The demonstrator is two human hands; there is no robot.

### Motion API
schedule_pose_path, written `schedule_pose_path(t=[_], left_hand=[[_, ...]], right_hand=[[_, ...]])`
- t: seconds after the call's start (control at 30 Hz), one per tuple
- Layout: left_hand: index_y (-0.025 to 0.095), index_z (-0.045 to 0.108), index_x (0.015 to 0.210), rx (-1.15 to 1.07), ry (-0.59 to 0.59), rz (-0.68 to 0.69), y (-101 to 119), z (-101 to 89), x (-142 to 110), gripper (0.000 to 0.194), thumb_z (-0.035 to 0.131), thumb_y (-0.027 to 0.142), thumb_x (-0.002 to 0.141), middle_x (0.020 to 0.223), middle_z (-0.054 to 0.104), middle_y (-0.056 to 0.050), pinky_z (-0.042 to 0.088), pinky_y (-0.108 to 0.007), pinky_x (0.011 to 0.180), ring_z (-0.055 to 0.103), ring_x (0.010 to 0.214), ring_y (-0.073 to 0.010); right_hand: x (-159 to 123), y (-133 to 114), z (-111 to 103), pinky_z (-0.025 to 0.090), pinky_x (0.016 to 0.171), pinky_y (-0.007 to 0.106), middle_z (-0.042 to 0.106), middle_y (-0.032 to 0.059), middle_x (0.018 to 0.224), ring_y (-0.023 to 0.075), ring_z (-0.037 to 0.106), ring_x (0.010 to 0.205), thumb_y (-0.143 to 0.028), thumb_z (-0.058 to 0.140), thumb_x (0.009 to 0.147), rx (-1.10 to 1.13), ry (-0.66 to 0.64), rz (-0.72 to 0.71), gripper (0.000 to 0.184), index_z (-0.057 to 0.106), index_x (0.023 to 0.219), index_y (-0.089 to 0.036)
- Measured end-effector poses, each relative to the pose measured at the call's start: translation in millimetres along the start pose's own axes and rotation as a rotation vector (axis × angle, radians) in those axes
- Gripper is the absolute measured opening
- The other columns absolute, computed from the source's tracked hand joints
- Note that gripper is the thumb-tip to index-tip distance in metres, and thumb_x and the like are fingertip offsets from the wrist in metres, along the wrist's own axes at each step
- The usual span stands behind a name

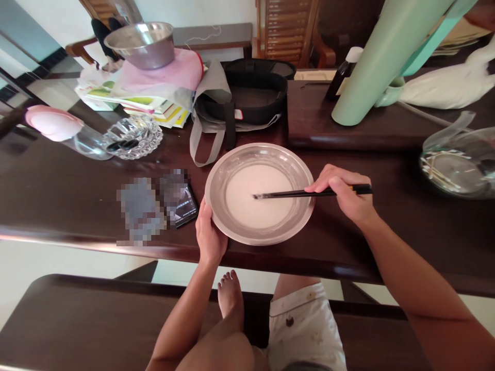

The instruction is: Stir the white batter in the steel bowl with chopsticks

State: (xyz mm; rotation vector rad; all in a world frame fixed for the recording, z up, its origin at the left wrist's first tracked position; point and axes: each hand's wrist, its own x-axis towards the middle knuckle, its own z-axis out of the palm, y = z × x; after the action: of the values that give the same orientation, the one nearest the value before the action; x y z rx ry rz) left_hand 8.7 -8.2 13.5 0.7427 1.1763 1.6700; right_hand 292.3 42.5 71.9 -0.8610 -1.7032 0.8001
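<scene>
A shallow steel bowl (260, 238) stands on the dark wooden table near its front edge. White, milky liquid (266, 211) covers its bottom. My left hand (210, 234) grips the bowl at its left rim, thumb up by the edge and the other fingers partly hidden beneath. In my right hand (346, 193) is a pair of black chopsticks (294, 194), fingers closed around the thick ends. The chopsticks reach leftward over the bowl's right rim. Their tips, with some whitish stuff on them, are at the liquid near the middle of the bowl.
Left of the bowl lie a phone (178, 198) and a blurred flat item (143, 211). Behind are a glass ashtray (135, 136), a grey-black bag (251, 100) and a steel basin (143, 46) on a pile. A tall green cylinder (386, 62) and a glass jar (460, 165) stand right.
</scene>
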Motion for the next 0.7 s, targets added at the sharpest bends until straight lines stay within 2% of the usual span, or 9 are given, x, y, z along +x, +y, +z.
schedule_pose_path(t=[0.1, 0.2, 0.27, 0.37, 0.43, 0.57, 0.63, 0.7], left_hand=[[0.021, 0.069, 0.128, -0.045, 0.001, -0.009, -0.5, -0.6, -0.2, 0.041, 0.064, 0.046, 0.096, 0.132, 0.062, -0.005, 0.048, -0.024, 0.108, 0.052, 0.134, -0.0236], [0.020, 0.069, 0.128, -0.055, 0.012, -0.012, -1.1, -0.7, -0.4, 0.042, 0.065, 0.046, 0.095, 0.133, 0.062, -0.005, 0.048, -0.024, 0.108, 0.052, 0.134, -0.0241], [0.020, 0.068, 0.128, -0.041, 0.011, -0.010, -1.2, -0.5, -0.5, 0.043, 0.064, 0.047, 0.094, 0.133, 0.061, -0.006, 0.048, -0.026, 0.109, 0.052, 0.134, -0.0247], [0.020, 0.068, 0.129, -0.007, -0.005, -0.001, -1.2, -0.2, -0.2, 0.044, 0.062, 0.048, 0.095, 0.135, 0.060, -0.006, 0.047, -0.028, 0.111, 0.052, 0.134, -0.0254], [0.021, 0.067, 0.129, 0.009, -0.001, 0.000, -1.4, 0.0, 0.1, 0.044, 0.061, 0.048, 0.096, 0.136, 0.060, -0.006, 0.046, -0.029, 0.112, 0.052, 0.134, -0.0255], [0.020, 0.068, 0.127, -0.007, 0.027, -0.009, -1.1, 0.5, 0.3, 0.044, 0.063, 0.048, 0.094, 0.133, 0.061, -0.005, 0.047, -0.027, 0.111, 0.052, 0.134, -0.0254], [0.020, 0.068, 0.127, -0.007, 0.028, -0.007, -0.6, 0.7, 0.1, 0.044, 0.063, 0.048, 0.093, 0.133, 0.061, -0.005, 0.047, -0.028, 0.110, 0.052, 0.134, -0.0259], [0.020, 0.068, 0.127, -0.012, 0.014, -0.006, -0.3, 0.9, 0.0, 0.044, 0.063, 0.048, 0.094, 0.134, 0.061, -0.005, 0.047, -0.028, 0.111, 0.052, 0.133, -0.0258]], right_hand=[[-0.4, 1.4, 0.7, 0.051, 0.070, 0.043, 0.078, 0.0024, 0.073, 0.0209, 0.065, 0.065, -0.039, 0.054, 0.100, 0.059, -0.027, 0.011, 0.035, 0.076, 0.076, -0.028], [0.0, 0.8, 1.4, 0.052, 0.072, 0.041, 0.080, 0.0026, 0.081, 0.0223, 0.068, 0.077, -0.035, 0.058, 0.098, 0.002, -0.103, 0.005, 0.026, 0.077, 0.082, -0.028], [0.6, 0.5, 0.6, 0.052, 0.073, 0.041, 0.081, 0.0026, 0.083, 0.0228, 0.068, 0.081, -0.034, 0.058, 0.098, -0.042, -0.085, -0.008, 0.026, 0.078, 0.082, -0.028], [0.7, 1.1, -1.1, 0.051, 0.073, 0.044, 0.079, 0.0022, 0.075, 0.0220, 0.067, 0.071, -0.039, 0.054, 0.099, -0.010, -0.017, -0.014, 0.034, 0.076, 0.075, -0.028], [0.4, 1.4, -1.2, 0.050, 0.072, 0.044, 0.077, 0.0020, 0.071, 0.0213, 0.066, 0.064, -0.041, 0.054, 0.100, 0.035, -0.032, -0.006, 0.037, 0.074, 0.072, -0.027], [0.6, 0.2, -0.2, 0.053, 0.072, 0.042, 0.080, 0.0028, 0.080, 0.0225, 0.068, 0.076, -0.037, 0.058, 0.098, 0.013, -0.122, 0.021, 0.028, 0.076, 0.079, -0.028], [0.8, 0.1, -0.6, 0.053, 0.071, 0.042, 0.081, 0.0029, 0.083, 0.0229, 0.068, 0.079, -0.036, 0.058, 0.098, -0.016, -0.091, 0.018, 0.027, 0.077, 0.080, -0.028], [0.6, 0.9, -1.3, 0.052, 0.070, 0.043, 0.080, 0.0027, 0.079, 0.0223, 0.067, 0.073, -0.038, 0.056, 0.098, -0.004, -0.039, 0.007, 0.031, 0.076, 0.077, -0.028]])
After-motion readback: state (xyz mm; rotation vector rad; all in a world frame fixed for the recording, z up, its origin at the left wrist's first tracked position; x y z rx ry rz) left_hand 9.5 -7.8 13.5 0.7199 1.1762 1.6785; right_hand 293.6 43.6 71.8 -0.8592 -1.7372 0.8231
